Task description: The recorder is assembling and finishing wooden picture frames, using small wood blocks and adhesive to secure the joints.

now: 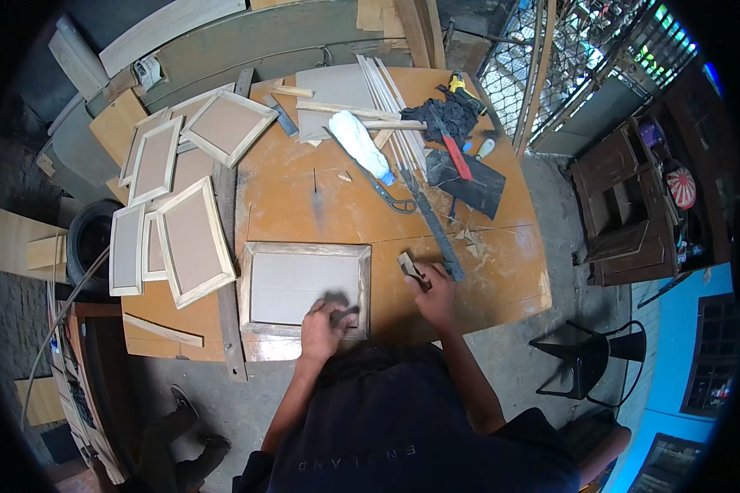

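Note:
A wooden frame (364,279) with a pale grey panel (304,283) lies flat at the table's near edge, in front of me. Over its lower right part, my left hand (324,330) is closed around a small dark piece (347,315), too blurred to name. To the right of the frame, on the bare tabletop, my right hand (433,294) grips a small block-shaped tool (407,264) with a pale end and dark parts. Its fingers hide most of that tool.
Several finished-looking frames (193,238) overlap at the left. Beyond my hands lie a white bottle (355,140), scissors (395,200), a red-handled saw (456,156), a long dark strip (432,222), thin sticks (386,90) and dark cloth (444,119). A black chair (588,357) stands right; another person's legs (160,444) show lower left.

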Action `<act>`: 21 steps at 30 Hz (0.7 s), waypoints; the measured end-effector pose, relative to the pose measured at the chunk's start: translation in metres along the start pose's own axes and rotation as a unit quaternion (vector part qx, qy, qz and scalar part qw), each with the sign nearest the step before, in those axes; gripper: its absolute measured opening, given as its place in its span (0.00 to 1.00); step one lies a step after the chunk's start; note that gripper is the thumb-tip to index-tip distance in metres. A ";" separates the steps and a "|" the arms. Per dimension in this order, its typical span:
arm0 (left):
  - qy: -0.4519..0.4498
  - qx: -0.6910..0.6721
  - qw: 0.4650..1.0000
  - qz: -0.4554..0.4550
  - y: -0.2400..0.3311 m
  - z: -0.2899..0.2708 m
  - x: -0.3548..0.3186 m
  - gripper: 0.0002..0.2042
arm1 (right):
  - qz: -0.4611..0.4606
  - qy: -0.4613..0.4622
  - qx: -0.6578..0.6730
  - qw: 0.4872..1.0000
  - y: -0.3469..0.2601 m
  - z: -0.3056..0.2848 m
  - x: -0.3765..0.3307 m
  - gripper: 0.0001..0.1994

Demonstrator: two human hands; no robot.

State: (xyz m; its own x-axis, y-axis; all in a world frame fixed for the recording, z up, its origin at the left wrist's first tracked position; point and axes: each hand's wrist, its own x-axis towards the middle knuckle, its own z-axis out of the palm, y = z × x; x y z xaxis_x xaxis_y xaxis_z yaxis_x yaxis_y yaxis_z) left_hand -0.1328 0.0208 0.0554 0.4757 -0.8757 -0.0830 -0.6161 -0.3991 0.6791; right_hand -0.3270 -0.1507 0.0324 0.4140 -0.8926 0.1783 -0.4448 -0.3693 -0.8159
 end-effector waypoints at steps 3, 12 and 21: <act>0.044 -0.111 0.993 0.001 0.002 -0.007 -0.001 0.04 | -0.004 0.000 0.000 1.000 -0.004 0.002 -0.005 0.17; 0.015 -0.118 0.993 0.012 -0.005 -0.006 -0.011 0.02 | 0.002 -0.021 0.016 1.000 -0.014 -0.003 -0.006 0.17; 0.045 -0.069 0.996 -0.032 -0.016 -0.018 -0.015 0.04 | 0.062 -0.020 0.008 0.998 -0.018 0.000 -0.001 0.17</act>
State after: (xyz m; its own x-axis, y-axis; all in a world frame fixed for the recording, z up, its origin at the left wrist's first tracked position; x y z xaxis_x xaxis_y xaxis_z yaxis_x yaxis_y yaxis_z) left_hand -0.1188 0.0453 0.0589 0.5703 -0.8187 -0.0677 -0.4933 -0.4072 0.7686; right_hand -0.3192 -0.1431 0.0466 0.3880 -0.9200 0.0547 -0.4821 -0.2532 -0.8387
